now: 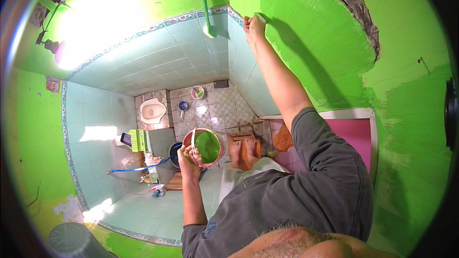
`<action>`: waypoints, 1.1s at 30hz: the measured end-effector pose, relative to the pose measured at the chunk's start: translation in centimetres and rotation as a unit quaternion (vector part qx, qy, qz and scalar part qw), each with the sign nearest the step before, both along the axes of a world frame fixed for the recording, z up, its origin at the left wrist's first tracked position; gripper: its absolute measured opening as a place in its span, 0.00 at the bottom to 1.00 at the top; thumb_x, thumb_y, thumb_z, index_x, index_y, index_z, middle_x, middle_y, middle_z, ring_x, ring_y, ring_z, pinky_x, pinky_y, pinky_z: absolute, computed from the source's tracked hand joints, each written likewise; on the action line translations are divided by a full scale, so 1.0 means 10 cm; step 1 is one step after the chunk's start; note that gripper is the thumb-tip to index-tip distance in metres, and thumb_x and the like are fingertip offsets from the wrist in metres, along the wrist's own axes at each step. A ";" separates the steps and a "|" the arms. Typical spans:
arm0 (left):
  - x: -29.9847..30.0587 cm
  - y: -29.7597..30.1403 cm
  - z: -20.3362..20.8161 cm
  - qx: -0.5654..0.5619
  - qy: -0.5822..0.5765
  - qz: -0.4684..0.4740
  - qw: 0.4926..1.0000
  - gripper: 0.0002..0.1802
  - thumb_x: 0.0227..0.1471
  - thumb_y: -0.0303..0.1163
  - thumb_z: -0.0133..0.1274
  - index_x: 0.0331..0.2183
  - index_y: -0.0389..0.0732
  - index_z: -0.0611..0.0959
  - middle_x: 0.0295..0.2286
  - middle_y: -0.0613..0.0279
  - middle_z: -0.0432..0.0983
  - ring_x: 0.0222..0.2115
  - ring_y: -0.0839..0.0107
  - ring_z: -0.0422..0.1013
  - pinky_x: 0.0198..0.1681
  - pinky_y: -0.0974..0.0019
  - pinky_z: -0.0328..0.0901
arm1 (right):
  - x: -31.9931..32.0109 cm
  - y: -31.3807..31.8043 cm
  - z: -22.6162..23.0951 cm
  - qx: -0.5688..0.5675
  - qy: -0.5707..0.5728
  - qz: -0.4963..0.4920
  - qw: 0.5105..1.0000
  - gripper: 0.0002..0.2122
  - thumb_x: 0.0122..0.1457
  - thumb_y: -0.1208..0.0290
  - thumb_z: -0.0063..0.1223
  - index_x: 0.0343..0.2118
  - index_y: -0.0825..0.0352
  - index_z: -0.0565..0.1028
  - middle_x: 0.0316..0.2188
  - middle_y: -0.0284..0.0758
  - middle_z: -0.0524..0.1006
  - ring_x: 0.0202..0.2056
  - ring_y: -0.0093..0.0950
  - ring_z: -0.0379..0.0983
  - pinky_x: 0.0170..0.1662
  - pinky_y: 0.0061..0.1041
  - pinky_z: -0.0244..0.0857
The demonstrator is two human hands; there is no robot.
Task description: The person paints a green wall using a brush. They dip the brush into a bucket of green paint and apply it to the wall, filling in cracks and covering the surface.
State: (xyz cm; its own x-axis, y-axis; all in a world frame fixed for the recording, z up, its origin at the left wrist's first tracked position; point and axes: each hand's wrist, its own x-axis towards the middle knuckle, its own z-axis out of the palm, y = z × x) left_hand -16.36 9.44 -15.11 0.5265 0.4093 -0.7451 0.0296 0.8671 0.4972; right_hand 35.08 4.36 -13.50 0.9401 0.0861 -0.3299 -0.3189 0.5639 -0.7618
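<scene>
My left hand (190,156) is closed around the white handle of a pink-rimmed bucket (221,155) at its left side. Bright green paint (206,146) shows inside the bucket. High up at the right wall, my right hand (256,26) is closed on a small pale thing (261,17); the fingers hide most of it and I cannot make out its kind. That hand is beside the patterned border tiles (234,15), where the light blue tiling meets the green-painted wall (306,33). A long green-handled brush (206,14) hangs on the far wall.
My bare feet (243,149) stand on an orange surface with a wooden edge. Around lie a squat toilet (153,110), a blue dipper (182,106), a small pink bucket (197,92), a dark tub (175,149) with a blue hose (138,168), and a green basket (137,140).
</scene>
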 end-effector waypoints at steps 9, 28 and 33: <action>-0.05 -0.01 0.01 0.018 -0.041 -0.018 0.999 0.22 0.56 0.48 0.41 0.35 0.36 0.74 0.22 0.64 0.70 0.19 0.76 0.64 0.22 0.74 0.61 | -0.44 0.25 -0.02 -0.041 -0.043 0.056 0.997 0.14 0.59 0.72 0.38 0.15 0.63 0.61 0.12 0.33 0.65 0.09 0.20 0.53 0.13 0.23 0.46; -0.01 -0.03 -0.08 0.003 -0.019 0.000 1.000 0.22 0.56 0.48 0.40 0.34 0.37 0.75 0.21 0.64 0.70 0.17 0.74 0.63 0.20 0.73 0.60 | -0.24 0.11 -0.44 -0.025 0.034 0.079 0.996 0.07 0.60 0.72 0.38 0.26 0.66 0.63 0.17 0.32 0.66 0.11 0.19 0.56 0.14 0.21 0.46; 0.02 -0.06 -0.03 -0.003 -0.018 -0.001 1.000 0.19 0.59 0.47 0.40 0.35 0.39 0.73 0.19 0.64 0.70 0.14 0.75 0.62 0.15 0.72 0.58 | -0.08 0.02 -0.61 0.020 0.074 0.042 0.996 0.05 0.57 0.74 0.38 0.25 0.64 0.63 0.17 0.32 0.65 0.11 0.20 0.54 0.14 0.22 0.45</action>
State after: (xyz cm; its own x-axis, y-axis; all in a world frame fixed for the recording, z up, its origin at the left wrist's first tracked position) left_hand -16.15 8.82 -15.42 0.5543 0.4032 -0.7281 0.0137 0.8703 0.4923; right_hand 34.25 4.58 -19.60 0.8704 0.1776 -0.4592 -0.4730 0.5601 -0.6801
